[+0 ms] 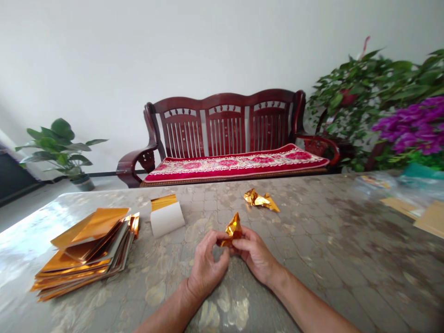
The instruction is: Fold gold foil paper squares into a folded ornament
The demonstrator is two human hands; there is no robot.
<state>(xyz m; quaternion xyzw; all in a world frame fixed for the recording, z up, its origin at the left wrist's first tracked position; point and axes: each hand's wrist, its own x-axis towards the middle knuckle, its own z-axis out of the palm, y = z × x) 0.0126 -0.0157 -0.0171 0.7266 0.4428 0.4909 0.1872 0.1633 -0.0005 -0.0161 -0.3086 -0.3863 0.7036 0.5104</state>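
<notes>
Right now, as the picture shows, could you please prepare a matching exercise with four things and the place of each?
1. sheet stack
2. pointed gold piece
3. floral cover
4. purple flowers

A. on the wooden bench
B. between the left hand and the right hand
C. at the picture's right edge
D. on the table's left part

Pairs: 1-D, 2-B, 3-A, 4-C

L hand (210, 260) & R hand (255, 255) cover lower pt. of folded gold foil (234, 224); both forearms (173, 303) cut off at btm. edge. Purple flowers (412, 125) & tan card (432, 219) cut at view's R edge. Print on clear plastic pkg. (375, 181) too blurred to read. Lower pt. of bench (227, 101) hidden behind table (312, 249).
</notes>
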